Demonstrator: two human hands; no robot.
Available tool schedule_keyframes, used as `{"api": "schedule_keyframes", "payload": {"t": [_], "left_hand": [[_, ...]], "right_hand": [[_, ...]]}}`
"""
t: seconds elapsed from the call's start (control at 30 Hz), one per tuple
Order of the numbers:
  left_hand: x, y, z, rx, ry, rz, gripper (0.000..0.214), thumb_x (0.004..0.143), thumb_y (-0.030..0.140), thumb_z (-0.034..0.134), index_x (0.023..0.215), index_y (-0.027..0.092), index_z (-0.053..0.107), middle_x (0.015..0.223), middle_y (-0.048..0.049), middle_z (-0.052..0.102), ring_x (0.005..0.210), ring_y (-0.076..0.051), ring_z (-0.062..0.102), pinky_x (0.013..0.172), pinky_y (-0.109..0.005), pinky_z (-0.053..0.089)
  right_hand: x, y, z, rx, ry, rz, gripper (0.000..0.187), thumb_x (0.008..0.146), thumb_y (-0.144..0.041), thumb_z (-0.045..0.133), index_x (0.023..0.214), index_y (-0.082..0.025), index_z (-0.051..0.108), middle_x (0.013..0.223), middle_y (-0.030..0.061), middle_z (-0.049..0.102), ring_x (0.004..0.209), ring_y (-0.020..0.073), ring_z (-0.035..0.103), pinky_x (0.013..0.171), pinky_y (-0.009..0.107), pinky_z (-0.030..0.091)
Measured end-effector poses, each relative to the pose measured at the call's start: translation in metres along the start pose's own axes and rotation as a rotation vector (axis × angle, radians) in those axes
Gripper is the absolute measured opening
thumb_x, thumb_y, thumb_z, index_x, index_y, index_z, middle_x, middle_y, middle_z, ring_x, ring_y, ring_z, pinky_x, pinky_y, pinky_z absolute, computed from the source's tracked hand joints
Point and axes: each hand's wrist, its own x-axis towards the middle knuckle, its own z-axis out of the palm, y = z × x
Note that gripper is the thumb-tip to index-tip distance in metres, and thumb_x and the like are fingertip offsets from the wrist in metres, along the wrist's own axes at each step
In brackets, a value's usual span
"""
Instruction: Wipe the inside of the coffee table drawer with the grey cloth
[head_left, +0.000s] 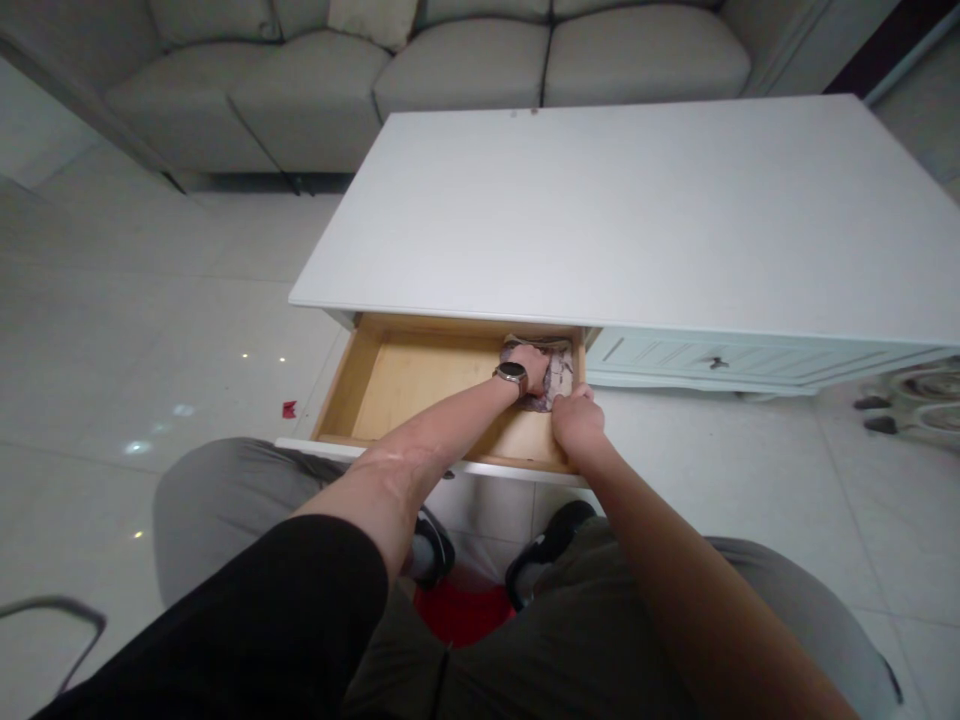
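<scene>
Drawer [405,375] mid-frame, open under bench [600,210] | your left hand [532,368] on patterned cloth [561,372], right of centre | your right hand [577,425] at its lower-right corner | both grips: can't tell

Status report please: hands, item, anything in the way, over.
Bare left hand: on pinkish-brown patterned cloth-like item. Bare right hand: at item's near right corner, grip unclear. Item: inside open pale wooden drawer, drawer's right wall close beside it.
</scene>
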Motion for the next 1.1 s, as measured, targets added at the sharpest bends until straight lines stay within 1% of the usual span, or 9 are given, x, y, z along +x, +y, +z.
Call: {"api": "schedule_keyframes", "payload": {"t": [0.13,0.23,0.33,0.4,0.53,0.63,0.83,0.97,1.1], "left_hand": [[0.004,-0.002,-0.007,0.012,-0.040,0.017,0.103,0.059,0.059,0.089,0.145,0.012,0.059,0.130,-0.0262,0.070,0.122,-0.041,0.066,0.102,-0.047,0.050],[0.007,-0.012,-0.014,0.029,-0.123,0.019,0.106,0.064,0.065,0.082,0.155,0.022,0.050,0.140,-0.0181,0.068,0.128,-0.038,0.063,0.104,-0.045,0.050],[0.010,-0.020,-0.019,0.041,-0.157,0.026,0.104,0.067,0.060,0.082,0.159,0.028,0.045,0.146,-0.0137,0.065,0.130,-0.035,0.063,0.105,-0.041,0.050],[0.009,-0.022,-0.019,0.052,-0.153,0.041,0.107,0.064,0.053,0.087,0.159,0.027,0.045,0.146,-0.0147,0.065,0.130,-0.035,0.063,0.106,-0.041,0.049],[0.002,-0.015,-0.014,0.068,-0.119,0.074,0.110,0.058,0.044,0.094,0.155,0.018,0.049,0.137,-0.0206,0.069,0.127,-0.037,0.063,0.105,-0.042,0.049],[-0.008,-0.009,-0.007,0.076,-0.089,0.093,0.110,0.059,0.040,0.095,0.154,0.014,0.047,0.133,-0.0231,0.070,0.126,-0.038,0.064,0.103,-0.043,0.050],[-0.029,-0.004,0.005,0.082,-0.040,0.134,0.107,0.064,0.043,0.093,0.156,0.018,0.045,0.132,-0.0211,0.071,0.125,-0.035,0.064,0.102,-0.042,0.048],[-0.042,0.000,0.011,0.091,-0.036,0.170,0.106,0.064,0.048,0.093,0.155,0.016,0.047,0.128,-0.0213,0.072,0.121,-0.036,0.066,0.097,-0.041,0.050],[-0.058,0.010,0.023,0.089,-0.027,0.196,0.107,0.064,0.050,0.093,0.154,0.014,0.048,0.123,-0.0213,0.074,0.116,-0.036,0.068,0.091,-0.040,0.052]], "right_hand": [[-0.001,0.000,-0.001,0.006,-0.006,0.003,0.056,0.105,-0.012,0.023,0.147,-0.013,0.060,0.154,0.0316,0.042,0.120,0.0228,0.070,0.095,0.033,0.056],[-0.003,0.001,-0.001,-0.006,-0.007,-0.007,0.055,0.105,-0.011,0.025,0.147,-0.013,0.060,0.154,0.0320,0.042,0.122,0.0236,0.069,0.095,0.033,0.056],[-0.005,0.003,-0.002,-0.016,0.013,-0.032,0.055,0.104,-0.010,0.025,0.146,-0.011,0.060,0.153,0.0330,0.043,0.120,0.0245,0.070,0.094,0.033,0.056],[-0.005,0.003,-0.002,-0.018,0.008,-0.040,0.056,0.103,-0.009,0.024,0.145,-0.010,0.061,0.153,0.0336,0.043,0.119,0.0247,0.070,0.093,0.033,0.056],[-0.005,0.003,-0.003,-0.022,-0.036,-0.039,0.057,0.103,-0.009,0.023,0.147,-0.010,0.059,0.153,0.0332,0.043,0.121,0.0246,0.069,0.096,0.033,0.056],[-0.005,0.003,-0.003,-0.030,-0.040,-0.045,0.056,0.103,-0.009,0.025,0.147,-0.011,0.059,0.153,0.0320,0.044,0.121,0.0242,0.069,0.097,0.034,0.055],[-0.002,0.003,-0.004,-0.021,-0.062,-0.037,0.054,0.102,-0.010,0.030,0.147,-0.011,0.059,0.152,0.0317,0.047,0.126,0.0260,0.067,0.097,0.034,0.057],[0.001,0.001,-0.003,-0.013,-0.074,-0.030,0.050,0.104,-0.014,0.037,0.149,-0.011,0.058,0.156,0.0327,0.044,0.128,0.0281,0.065,0.099,0.037,0.056],[0.000,0.002,-0.001,-0.027,-0.049,-0.025,0.055,0.103,-0.009,0.028,0.148,-0.013,0.059,0.153,0.0302,0.047,0.126,0.0254,0.067,0.096,0.033,0.056]]}}
